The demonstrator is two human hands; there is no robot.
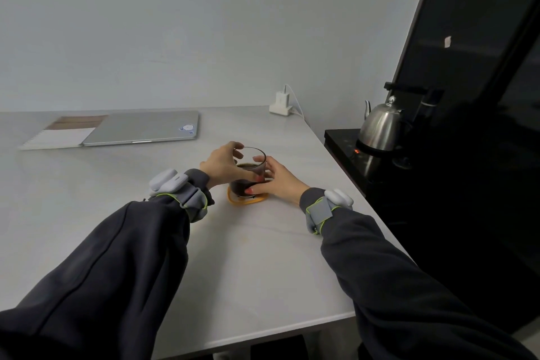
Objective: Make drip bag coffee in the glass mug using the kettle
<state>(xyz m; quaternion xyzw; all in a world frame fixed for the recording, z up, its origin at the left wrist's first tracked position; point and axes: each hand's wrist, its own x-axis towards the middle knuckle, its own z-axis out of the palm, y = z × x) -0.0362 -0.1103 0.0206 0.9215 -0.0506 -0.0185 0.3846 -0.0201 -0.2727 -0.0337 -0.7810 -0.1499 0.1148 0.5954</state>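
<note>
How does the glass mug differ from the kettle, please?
The glass mug is clear, showing dark coffee; the kettle is opaque steel. The mug is open-topped; the kettle is lidded. The left hand and right hand hold the mug on an orange coaster; the kettle sits untouched on a black stand. Both stand upright.

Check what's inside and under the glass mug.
Inside the glass mug: dark coffee, about half full. Under it: an orange coaster, only its near edge visible; the mug, left hand and right hand cover the rest.
</note>
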